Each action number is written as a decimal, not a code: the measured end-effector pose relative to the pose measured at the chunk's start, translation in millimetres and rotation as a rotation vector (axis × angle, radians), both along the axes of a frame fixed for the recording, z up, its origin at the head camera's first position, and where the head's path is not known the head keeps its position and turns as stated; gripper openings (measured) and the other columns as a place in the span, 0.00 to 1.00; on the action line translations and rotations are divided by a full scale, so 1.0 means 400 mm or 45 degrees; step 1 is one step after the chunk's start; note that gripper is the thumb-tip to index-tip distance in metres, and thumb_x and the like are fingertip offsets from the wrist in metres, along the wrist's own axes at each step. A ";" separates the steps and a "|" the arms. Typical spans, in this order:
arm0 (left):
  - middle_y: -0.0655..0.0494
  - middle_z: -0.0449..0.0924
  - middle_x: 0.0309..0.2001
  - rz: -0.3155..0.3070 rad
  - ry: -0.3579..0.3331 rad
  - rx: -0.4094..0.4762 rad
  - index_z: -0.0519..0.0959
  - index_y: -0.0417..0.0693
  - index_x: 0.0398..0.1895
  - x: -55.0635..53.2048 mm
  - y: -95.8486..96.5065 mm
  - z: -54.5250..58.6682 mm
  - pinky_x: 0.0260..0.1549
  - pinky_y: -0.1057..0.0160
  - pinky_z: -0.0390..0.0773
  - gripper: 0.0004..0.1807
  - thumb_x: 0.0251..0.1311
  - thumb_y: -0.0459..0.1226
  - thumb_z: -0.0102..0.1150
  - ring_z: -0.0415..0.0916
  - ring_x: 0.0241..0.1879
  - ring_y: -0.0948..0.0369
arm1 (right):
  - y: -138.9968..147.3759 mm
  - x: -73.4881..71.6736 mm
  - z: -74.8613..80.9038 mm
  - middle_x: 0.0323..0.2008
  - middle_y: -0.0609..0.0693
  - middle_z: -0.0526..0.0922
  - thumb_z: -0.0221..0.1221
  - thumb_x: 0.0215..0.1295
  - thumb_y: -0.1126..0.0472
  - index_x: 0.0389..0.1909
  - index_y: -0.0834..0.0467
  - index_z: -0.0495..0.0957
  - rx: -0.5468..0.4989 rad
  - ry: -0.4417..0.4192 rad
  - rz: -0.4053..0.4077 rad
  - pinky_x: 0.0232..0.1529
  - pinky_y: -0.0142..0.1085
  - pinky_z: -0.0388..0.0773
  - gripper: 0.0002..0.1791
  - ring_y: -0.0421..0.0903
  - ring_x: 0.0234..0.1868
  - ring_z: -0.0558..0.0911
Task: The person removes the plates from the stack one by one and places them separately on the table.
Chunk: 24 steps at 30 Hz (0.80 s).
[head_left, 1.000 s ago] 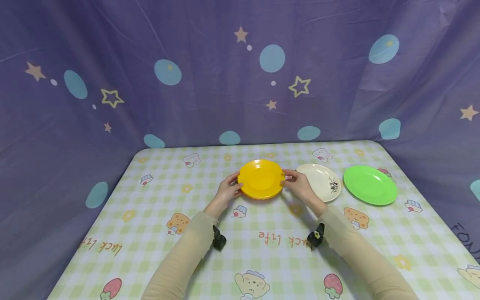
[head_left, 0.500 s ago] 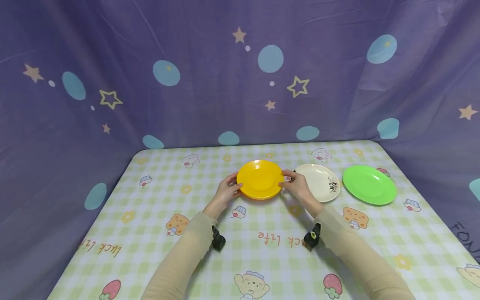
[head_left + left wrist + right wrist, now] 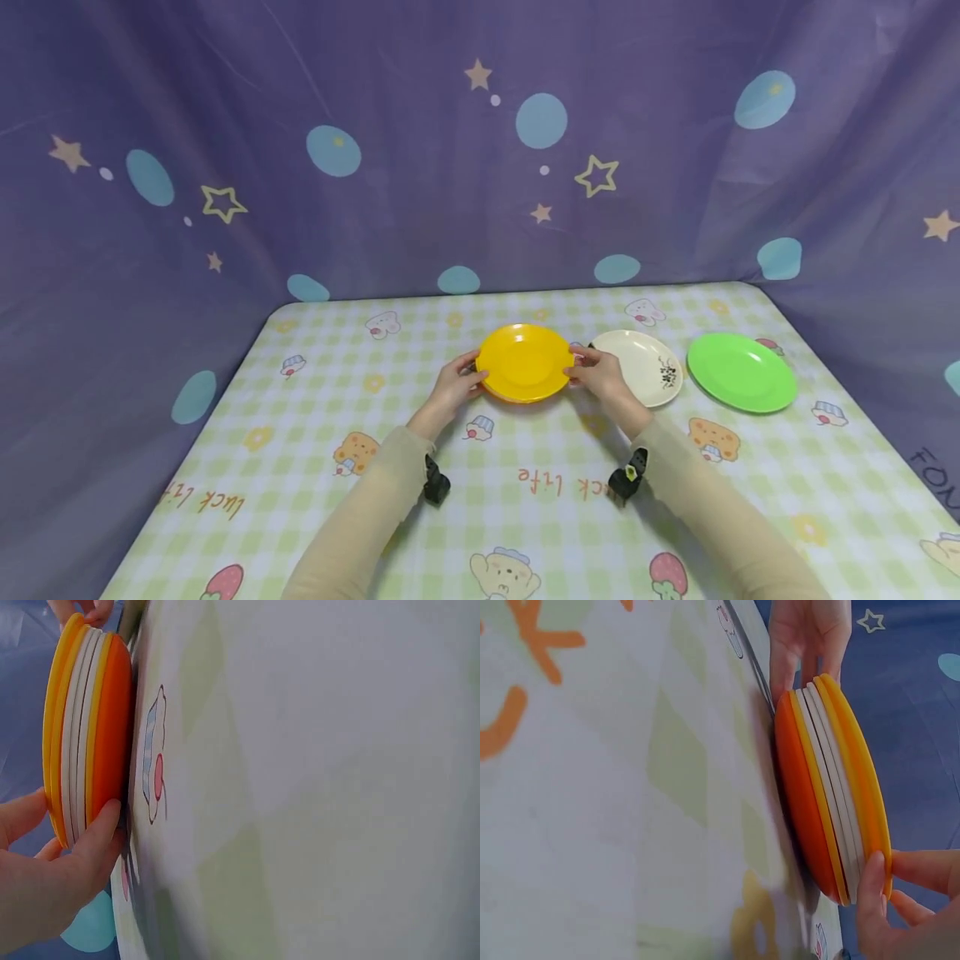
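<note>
A stack of plates [image 3: 525,363] sits at the middle back of the tablecloth, with a yellow plate on top. From the side, in the left wrist view, the stack [image 3: 81,727] shows yellow rims, white rims in the middle and an orange plate [image 3: 112,724] at the bottom. My left hand [image 3: 453,385] grips its left edge, fingers spread over the upper and lower rims. On the opposite edge my right hand [image 3: 600,379] pinches the stack; in the right wrist view its fingertips [image 3: 871,874] lie at the upper yellow and white rims. The stack's underside is hidden.
Just right of the stack lies a cream plate [image 3: 637,367] with a dark floral print, partly behind my right hand. A green plate [image 3: 741,372] lies farther right. The checked tablecloth [image 3: 300,450] covers the table, and a purple curtain [image 3: 420,225] hangs behind it.
Both hands keep their hold on the stack in nearly the same place. The head view has shifted slightly.
</note>
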<state>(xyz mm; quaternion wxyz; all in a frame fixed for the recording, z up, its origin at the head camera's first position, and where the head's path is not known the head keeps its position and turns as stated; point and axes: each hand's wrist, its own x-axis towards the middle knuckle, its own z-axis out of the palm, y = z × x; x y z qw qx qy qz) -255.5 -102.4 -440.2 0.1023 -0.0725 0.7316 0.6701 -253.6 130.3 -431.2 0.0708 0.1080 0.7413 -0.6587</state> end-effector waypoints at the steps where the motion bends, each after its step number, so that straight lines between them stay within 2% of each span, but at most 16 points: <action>1: 0.45 0.60 0.61 0.004 0.000 0.002 0.64 0.44 0.60 -0.001 -0.001 0.000 0.45 0.59 0.76 0.25 0.58 0.29 0.51 0.70 0.49 0.52 | -0.001 -0.002 0.001 0.40 0.56 0.70 0.56 0.52 0.75 0.55 0.66 0.68 -0.025 -0.011 -0.004 0.34 0.35 0.80 0.26 0.38 0.21 0.74; 5: 0.47 0.59 0.62 0.016 -0.022 0.013 0.65 0.46 0.60 -0.007 -0.004 0.000 0.44 0.60 0.76 0.23 0.60 0.30 0.48 0.71 0.46 0.55 | 0.002 -0.005 0.005 0.37 0.54 0.68 0.54 0.53 0.75 0.57 0.64 0.66 -0.084 -0.051 -0.003 0.31 0.32 0.80 0.27 0.37 0.21 0.74; 10: 0.48 0.57 0.63 0.017 -0.046 0.014 0.65 0.47 0.60 -0.007 -0.006 -0.001 0.44 0.61 0.76 0.24 0.60 0.29 0.48 0.71 0.46 0.55 | 0.014 -0.002 0.009 0.42 0.55 0.69 0.52 0.56 0.74 0.60 0.62 0.64 -0.120 -0.091 0.014 0.34 0.33 0.80 0.27 0.37 0.23 0.75; 16: 0.46 0.57 0.63 0.010 -0.051 0.011 0.65 0.46 0.60 -0.004 -0.004 0.000 0.45 0.60 0.76 0.24 0.59 0.28 0.49 0.71 0.47 0.54 | 0.024 0.008 0.015 0.40 0.53 0.66 0.51 0.58 0.73 0.61 0.61 0.62 -0.154 -0.119 0.037 0.36 0.35 0.80 0.27 0.38 0.21 0.74; 20: 0.46 0.57 0.63 0.004 -0.046 0.013 0.64 0.46 0.61 -0.003 -0.003 0.004 0.46 0.58 0.75 0.24 0.59 0.28 0.48 0.71 0.46 0.54 | 0.031 0.013 0.016 0.40 0.52 0.70 0.51 0.59 0.73 0.61 0.60 0.62 -0.178 -0.131 0.037 0.35 0.34 0.79 0.27 0.38 0.21 0.75; 24: 0.47 0.59 0.63 0.014 -0.043 0.003 0.65 0.46 0.60 -0.002 -0.001 0.009 0.45 0.58 0.75 0.24 0.59 0.28 0.48 0.71 0.43 0.57 | 0.039 0.019 0.019 0.36 0.48 0.75 0.51 0.59 0.73 0.62 0.61 0.61 -0.207 -0.104 0.068 0.35 0.34 0.80 0.28 0.37 0.21 0.76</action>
